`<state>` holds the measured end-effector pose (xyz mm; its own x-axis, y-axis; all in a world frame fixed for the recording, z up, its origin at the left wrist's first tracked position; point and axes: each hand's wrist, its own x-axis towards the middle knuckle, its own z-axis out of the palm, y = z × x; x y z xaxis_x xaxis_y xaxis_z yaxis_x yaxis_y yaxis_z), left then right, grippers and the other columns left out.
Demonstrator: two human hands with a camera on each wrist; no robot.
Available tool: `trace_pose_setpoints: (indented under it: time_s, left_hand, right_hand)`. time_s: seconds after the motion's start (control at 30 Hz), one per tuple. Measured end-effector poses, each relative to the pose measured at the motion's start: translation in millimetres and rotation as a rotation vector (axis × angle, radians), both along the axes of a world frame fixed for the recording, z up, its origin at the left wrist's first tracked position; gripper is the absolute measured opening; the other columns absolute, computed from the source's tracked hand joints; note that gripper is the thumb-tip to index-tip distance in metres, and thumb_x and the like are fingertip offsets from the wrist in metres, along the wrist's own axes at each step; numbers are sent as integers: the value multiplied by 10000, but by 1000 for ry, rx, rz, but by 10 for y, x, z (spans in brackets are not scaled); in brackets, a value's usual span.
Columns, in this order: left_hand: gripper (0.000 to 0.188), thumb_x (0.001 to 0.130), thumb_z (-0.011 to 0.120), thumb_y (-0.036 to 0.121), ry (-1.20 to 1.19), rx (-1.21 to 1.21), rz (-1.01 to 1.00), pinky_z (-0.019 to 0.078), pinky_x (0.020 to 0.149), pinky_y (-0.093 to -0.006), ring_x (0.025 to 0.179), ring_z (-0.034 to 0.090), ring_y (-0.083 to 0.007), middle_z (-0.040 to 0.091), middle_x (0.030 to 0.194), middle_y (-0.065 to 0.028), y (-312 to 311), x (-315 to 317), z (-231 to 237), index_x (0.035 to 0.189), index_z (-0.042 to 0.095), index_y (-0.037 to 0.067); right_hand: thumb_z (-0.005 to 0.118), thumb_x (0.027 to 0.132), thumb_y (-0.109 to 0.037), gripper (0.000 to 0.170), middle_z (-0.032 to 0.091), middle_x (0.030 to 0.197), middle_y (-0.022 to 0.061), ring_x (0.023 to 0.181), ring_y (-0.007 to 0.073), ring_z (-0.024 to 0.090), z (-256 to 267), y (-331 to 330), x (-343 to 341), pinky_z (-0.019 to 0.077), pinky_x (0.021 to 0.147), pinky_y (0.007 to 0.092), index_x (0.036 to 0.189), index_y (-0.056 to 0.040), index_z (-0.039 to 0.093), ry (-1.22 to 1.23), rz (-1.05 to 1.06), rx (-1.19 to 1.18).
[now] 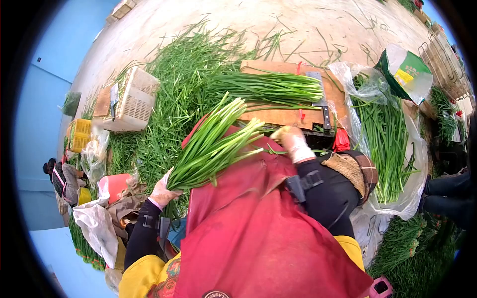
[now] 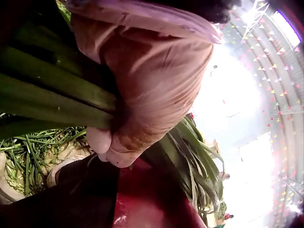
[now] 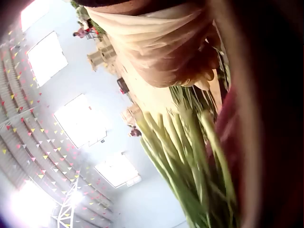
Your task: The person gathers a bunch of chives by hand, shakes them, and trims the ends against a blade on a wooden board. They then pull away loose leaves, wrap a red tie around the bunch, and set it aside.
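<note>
My gloved left hand [image 1: 164, 192] grips a bunch of garlic chives [image 1: 206, 149] around its leafy part, with the pale stem ends fanned up and to the right over the red apron [image 1: 268, 218]. In the left wrist view, flat dark leaves [image 2: 52, 92] pass through the curled fingers. The gloved right hand [image 1: 294, 141] is just right of the stem ends, its fingers curled; I cannot tell whether they pinch anything. Ahead, another chive bunch [image 1: 278, 87] lies across a brown board [image 1: 278, 116]. A knife [image 1: 325, 116] with a black handle rests at the board's right.
Loose chive leaves [image 1: 184, 74] are heaped left of the board. A white plastic crate [image 1: 136, 99] stands beyond them. On the right, an open plastic bag holds more chives [image 1: 382, 139], near a green-and-white bag [image 1: 405, 74]. Another person's dark-clothed legs [image 1: 447, 193] are at the right edge.
</note>
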<state>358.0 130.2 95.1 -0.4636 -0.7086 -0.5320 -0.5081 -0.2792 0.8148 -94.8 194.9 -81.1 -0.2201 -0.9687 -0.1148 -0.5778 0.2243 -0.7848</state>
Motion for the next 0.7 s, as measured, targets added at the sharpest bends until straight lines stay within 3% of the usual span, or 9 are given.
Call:
trace_pose_setpoints:
  time_s: [0.03,0.07,0.17,0.23,0.3,0.4,0.47,0.6,0.7]
  left_hand:
    - [859,700,673,-50,2,-2,3,440,525,-213,664,534,-68,611,944,30,-2,4,-16,1470,330,117]
    - [856,699,669,-51,17,-24,-12,443,527,-214,666,536,-70,611,940,27,-6,17,-46,1468,334,118]
    - [861,689,663,-52,45,-16,36,455,531,-216,672,542,-76,608,931,19,49,6,-34,1467,335,115]
    - [858,688,659,-57,-14,11,18,459,534,-213,678,545,-77,606,928,17,62,-2,-26,1465,337,113]
    - [846,695,657,-54,1,17,31,462,535,-208,680,547,-75,602,921,17,89,-30,-22,1461,339,114]
    - [846,704,656,-52,52,56,43,471,539,-210,688,556,-77,603,919,14,84,-60,-19,1466,331,120]
    - [856,704,660,-54,35,21,-11,476,542,-211,696,562,-77,613,944,15,68,-23,-56,1471,322,120]
    - [835,720,672,-41,-31,8,45,464,535,-220,683,549,-71,619,959,22,120,-111,81,1464,327,112]
    - [820,734,666,-41,0,-30,10,451,536,-218,669,530,-63,607,943,28,121,-78,83,1465,327,111]
  right_hand:
    - [554,867,-188,235,722,761,82,663,159,676,397,142,-183,536,643,283,786,-97,756,314,64,75]
    - [551,881,-226,259,723,768,91,660,170,678,152,298,-459,542,647,301,786,-104,758,85,-72,-54]
    - [615,838,-336,257,701,755,134,672,247,681,629,825,-1138,527,649,385,739,-139,746,336,-342,92]
    - [691,799,-288,176,710,821,130,769,295,683,875,1011,-1318,529,737,375,820,-124,753,854,157,286]
    - [596,821,-206,233,710,968,94,893,265,677,1165,1072,-1225,521,835,393,1001,-141,728,300,154,643]
    - [528,796,-143,331,680,1033,144,1002,333,625,1255,1089,-833,480,926,411,1085,-93,683,535,61,2]
    - [561,812,-183,324,681,1024,168,1008,339,623,1601,833,-483,474,922,396,1083,-45,671,228,61,-6]
    - [579,929,-356,391,680,742,69,644,109,598,1574,379,209,481,596,259,856,6,706,-734,47,273]
    - [577,948,-372,390,697,759,49,601,80,585,1435,209,517,460,536,214,894,-10,712,-724,148,381]
